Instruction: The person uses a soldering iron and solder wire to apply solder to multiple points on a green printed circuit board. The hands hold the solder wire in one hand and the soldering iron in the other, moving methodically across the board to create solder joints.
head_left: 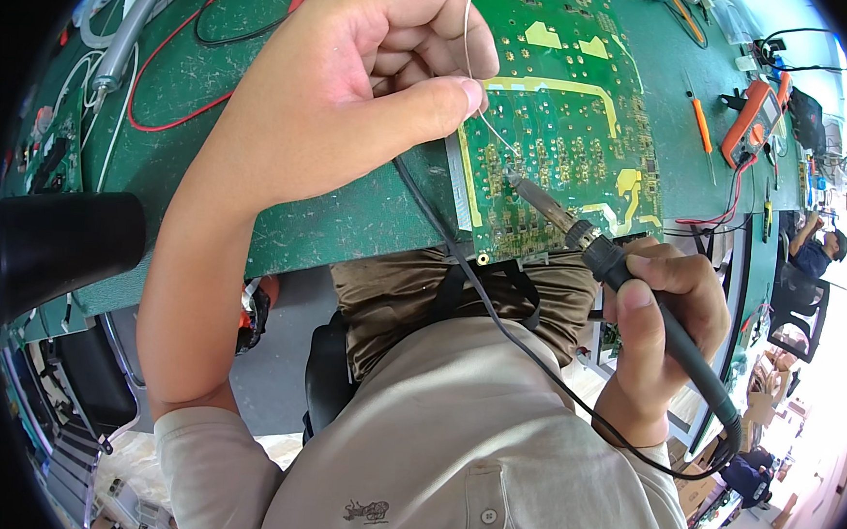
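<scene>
A large green circuit board [552, 64] with yellow-gold patches lies on the green work table, its near edge at the table's front. My right hand [668, 304] is wrapped round the dark handle of a soldering iron [594, 248]. The iron's tip points up and left and meets the board among small solder points. Between thumb and forefinger, my left hand [396, 74] pinches a thin strand of solder wire [495, 133]. The strand's lower end reaches the board close to the iron's tip. A black cord loops from the iron's handle across my lap and under my left hand.
At the right lie an orange multimeter [754, 125] and an orange-handled screwdriver [701, 124]. Red and black leads cross the table at the upper left, near a grey pen-shaped tool [132, 43]. A black cylinder [71, 243] juts in at the left. Other people sit far right.
</scene>
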Demonstrator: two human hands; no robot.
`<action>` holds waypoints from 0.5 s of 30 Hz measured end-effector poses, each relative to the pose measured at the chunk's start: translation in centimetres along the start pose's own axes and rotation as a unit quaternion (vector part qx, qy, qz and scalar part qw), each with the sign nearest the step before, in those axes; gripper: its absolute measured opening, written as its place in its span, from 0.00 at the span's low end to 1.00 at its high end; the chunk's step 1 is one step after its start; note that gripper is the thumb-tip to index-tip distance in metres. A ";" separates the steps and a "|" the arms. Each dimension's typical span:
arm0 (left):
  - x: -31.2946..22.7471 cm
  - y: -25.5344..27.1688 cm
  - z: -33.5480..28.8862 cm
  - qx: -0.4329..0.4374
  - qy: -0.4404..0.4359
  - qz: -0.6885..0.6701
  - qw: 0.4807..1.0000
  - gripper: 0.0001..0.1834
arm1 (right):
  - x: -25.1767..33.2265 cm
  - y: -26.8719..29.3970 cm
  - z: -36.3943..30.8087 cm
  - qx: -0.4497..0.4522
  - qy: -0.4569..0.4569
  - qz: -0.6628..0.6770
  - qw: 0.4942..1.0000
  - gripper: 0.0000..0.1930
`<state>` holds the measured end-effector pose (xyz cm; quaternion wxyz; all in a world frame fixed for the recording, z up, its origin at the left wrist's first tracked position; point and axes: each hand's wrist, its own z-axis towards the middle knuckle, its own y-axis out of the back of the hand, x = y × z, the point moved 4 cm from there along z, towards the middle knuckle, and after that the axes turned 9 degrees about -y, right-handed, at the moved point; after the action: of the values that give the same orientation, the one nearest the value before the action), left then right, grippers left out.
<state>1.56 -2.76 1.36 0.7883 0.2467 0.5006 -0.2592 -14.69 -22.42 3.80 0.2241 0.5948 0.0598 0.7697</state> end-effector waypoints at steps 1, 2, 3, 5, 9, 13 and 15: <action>0.0 0.0 0.0 0.002 -0.002 0.006 1.000 0.05 | 0.1 -0.1 0.0 0.004 0.014 -0.006 1.000 0.08; 0.0 0.0 0.0 0.004 -0.005 0.004 1.000 0.05 | 0.0 -0.3 -0.2 -0.011 0.027 -0.002 1.000 0.07; 0.0 0.0 0.0 0.007 -0.007 0.002 1.000 0.05 | 0.0 -0.4 -0.2 -0.010 0.032 -0.002 0.999 0.07; 0.1 -0.1 0.0 0.007 -0.009 -0.001 1.000 0.05 | -0.1 -0.5 -0.4 -0.008 0.048 -0.010 0.999 0.07; 0.2 -0.2 0.0 0.002 -0.009 -0.001 1.000 0.05 | -0.5 -0.6 -0.5 -0.006 0.085 -0.015 0.996 0.07; 0.1 -0.1 0.1 0.009 -0.004 0.000 1.000 0.05 | -0.7 -0.6 -0.9 -0.002 0.058 -0.004 0.998 0.07; 0.1 -0.1 0.1 0.003 -0.013 0.003 1.000 0.05 | -0.8 -0.5 -1.1 -0.005 0.022 0.010 1.000 0.07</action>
<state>1.57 -2.92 1.28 0.7945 0.2474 0.4890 -0.2615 -15.46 -22.10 2.61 0.2184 0.5774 0.0551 0.7848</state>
